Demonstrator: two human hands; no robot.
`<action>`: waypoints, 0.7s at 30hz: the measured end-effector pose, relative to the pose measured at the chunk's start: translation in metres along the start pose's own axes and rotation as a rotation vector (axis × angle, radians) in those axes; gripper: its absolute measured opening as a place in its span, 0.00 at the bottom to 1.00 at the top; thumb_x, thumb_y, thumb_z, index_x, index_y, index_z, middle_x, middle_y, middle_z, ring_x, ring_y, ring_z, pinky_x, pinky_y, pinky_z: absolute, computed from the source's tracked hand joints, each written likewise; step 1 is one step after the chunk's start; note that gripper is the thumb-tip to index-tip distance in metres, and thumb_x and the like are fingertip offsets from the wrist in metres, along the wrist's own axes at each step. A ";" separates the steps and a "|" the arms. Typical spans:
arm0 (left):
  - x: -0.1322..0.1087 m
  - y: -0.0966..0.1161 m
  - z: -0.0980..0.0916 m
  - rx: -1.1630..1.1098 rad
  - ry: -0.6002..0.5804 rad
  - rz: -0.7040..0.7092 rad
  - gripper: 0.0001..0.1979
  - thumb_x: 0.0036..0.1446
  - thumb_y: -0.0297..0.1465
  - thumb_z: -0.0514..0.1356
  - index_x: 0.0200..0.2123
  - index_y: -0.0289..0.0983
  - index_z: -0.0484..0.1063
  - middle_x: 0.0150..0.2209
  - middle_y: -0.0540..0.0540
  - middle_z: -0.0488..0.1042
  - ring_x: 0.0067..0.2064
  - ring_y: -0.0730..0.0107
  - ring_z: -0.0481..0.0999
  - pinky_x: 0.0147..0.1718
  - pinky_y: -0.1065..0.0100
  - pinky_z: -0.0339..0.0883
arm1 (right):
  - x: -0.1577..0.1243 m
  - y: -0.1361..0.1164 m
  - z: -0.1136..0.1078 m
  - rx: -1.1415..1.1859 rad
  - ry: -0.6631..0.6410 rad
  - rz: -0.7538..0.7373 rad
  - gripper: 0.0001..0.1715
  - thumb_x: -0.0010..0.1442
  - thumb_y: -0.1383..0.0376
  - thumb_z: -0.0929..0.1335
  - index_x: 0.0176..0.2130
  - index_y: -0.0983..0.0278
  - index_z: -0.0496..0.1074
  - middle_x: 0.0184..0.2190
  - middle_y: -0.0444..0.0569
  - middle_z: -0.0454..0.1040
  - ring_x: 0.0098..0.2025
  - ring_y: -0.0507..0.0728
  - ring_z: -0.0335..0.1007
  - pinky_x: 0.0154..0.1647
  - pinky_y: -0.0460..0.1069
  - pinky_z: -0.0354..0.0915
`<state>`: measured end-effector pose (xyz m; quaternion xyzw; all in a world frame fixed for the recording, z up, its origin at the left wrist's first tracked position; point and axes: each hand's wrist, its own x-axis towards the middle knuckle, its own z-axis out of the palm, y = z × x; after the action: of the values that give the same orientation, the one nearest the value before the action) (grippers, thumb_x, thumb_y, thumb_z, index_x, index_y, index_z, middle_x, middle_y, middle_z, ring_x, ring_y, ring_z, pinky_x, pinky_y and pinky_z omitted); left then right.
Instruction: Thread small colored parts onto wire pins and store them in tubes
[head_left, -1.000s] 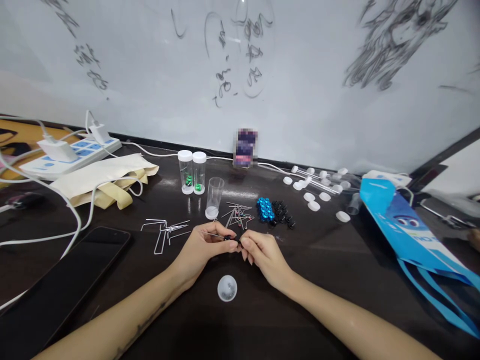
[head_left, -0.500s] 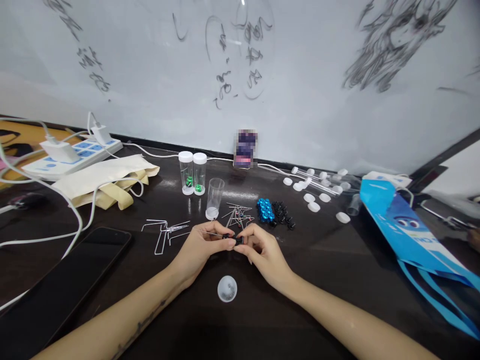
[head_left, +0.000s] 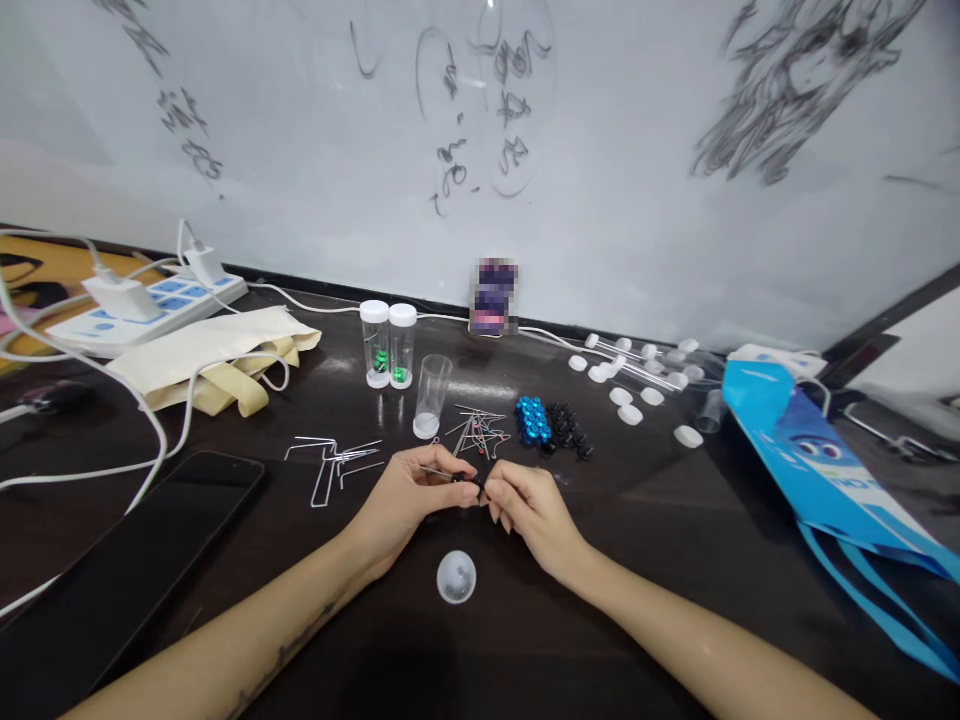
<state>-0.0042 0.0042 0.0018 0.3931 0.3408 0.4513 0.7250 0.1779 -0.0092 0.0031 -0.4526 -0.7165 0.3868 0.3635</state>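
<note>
My left hand (head_left: 409, 495) pinches a small black part (head_left: 460, 478) between thumb and fingers, and a thin metal rod (head_left: 429, 468) runs back from it across the fingers. Close against its right end, my right hand (head_left: 531, 508) is closed in a pinch; what its fingertips hold is too small to make out. Below the hands sits a small round white cup (head_left: 456, 577) with tiny dark bits inside. Just beyond the fingers lie a pile of thin metal pins (head_left: 480, 430), a block of shiny blue pieces (head_left: 533, 420) and several black screw-like pieces (head_left: 568, 430).
An uncapped clear tube (head_left: 433, 395) stands behind the hands, near two white-capped tubes (head_left: 389, 345) holding green pieces. Bent metal hex keys (head_left: 330, 465) lie left. White caps (head_left: 630, 413) and clear tubes lie right, beside a blue bag (head_left: 817, 480). A dark phone (head_left: 135, 570) lies front left.
My right fingers have shifted slightly and curled into a tighter pinch at the black part's right end. Less of the black part shows now. My left hand keeps its hold.
</note>
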 end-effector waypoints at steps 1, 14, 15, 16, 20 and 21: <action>0.000 0.000 0.000 0.000 0.007 -0.002 0.11 0.39 0.26 0.72 0.28 0.36 0.76 0.31 0.48 0.79 0.30 0.73 0.75 0.35 0.70 0.66 | 0.000 0.000 0.000 -0.008 0.024 -0.009 0.19 0.64 0.55 0.65 0.27 0.64 0.66 0.20 0.41 0.65 0.21 0.49 0.59 0.22 0.44 0.55; 0.001 0.000 -0.001 -0.006 0.018 -0.006 0.11 0.39 0.26 0.72 0.28 0.35 0.76 0.31 0.48 0.79 0.32 0.72 0.76 0.36 0.70 0.66 | 0.001 0.002 0.001 0.016 0.100 -0.029 0.13 0.56 0.58 0.73 0.32 0.63 0.67 0.23 0.40 0.63 0.25 0.50 0.61 0.25 0.44 0.56; 0.001 0.000 -0.001 -0.006 0.015 -0.008 0.11 0.40 0.26 0.72 0.28 0.35 0.77 0.31 0.48 0.79 0.32 0.73 0.76 0.36 0.70 0.66 | 0.001 0.002 0.001 0.028 0.089 -0.024 0.14 0.56 0.57 0.72 0.32 0.63 0.67 0.22 0.40 0.63 0.24 0.50 0.60 0.25 0.44 0.56; 0.000 0.000 -0.001 -0.003 0.009 -0.010 0.11 0.40 0.26 0.72 0.29 0.35 0.77 0.30 0.48 0.79 0.32 0.73 0.76 0.36 0.70 0.66 | 0.001 0.002 0.001 0.042 0.058 -0.014 0.14 0.58 0.56 0.70 0.30 0.63 0.66 0.21 0.39 0.63 0.23 0.50 0.60 0.24 0.44 0.55; 0.001 -0.001 -0.001 -0.004 -0.002 -0.004 0.11 0.40 0.26 0.72 0.29 0.35 0.77 0.30 0.49 0.79 0.31 0.74 0.75 0.35 0.72 0.66 | 0.000 0.001 0.001 0.049 -0.005 0.004 0.16 0.64 0.56 0.65 0.29 0.63 0.65 0.19 0.39 0.64 0.20 0.49 0.59 0.22 0.44 0.54; 0.001 -0.001 -0.001 -0.007 0.006 -0.001 0.11 0.40 0.25 0.72 0.29 0.35 0.77 0.30 0.49 0.79 0.31 0.74 0.75 0.35 0.72 0.66 | 0.001 0.001 0.001 0.042 0.021 -0.001 0.14 0.62 0.57 0.68 0.30 0.63 0.66 0.20 0.39 0.64 0.21 0.49 0.59 0.23 0.44 0.54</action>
<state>-0.0043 0.0053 0.0005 0.3891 0.3415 0.4531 0.7257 0.1776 -0.0083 0.0017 -0.4485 -0.7045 0.3968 0.3810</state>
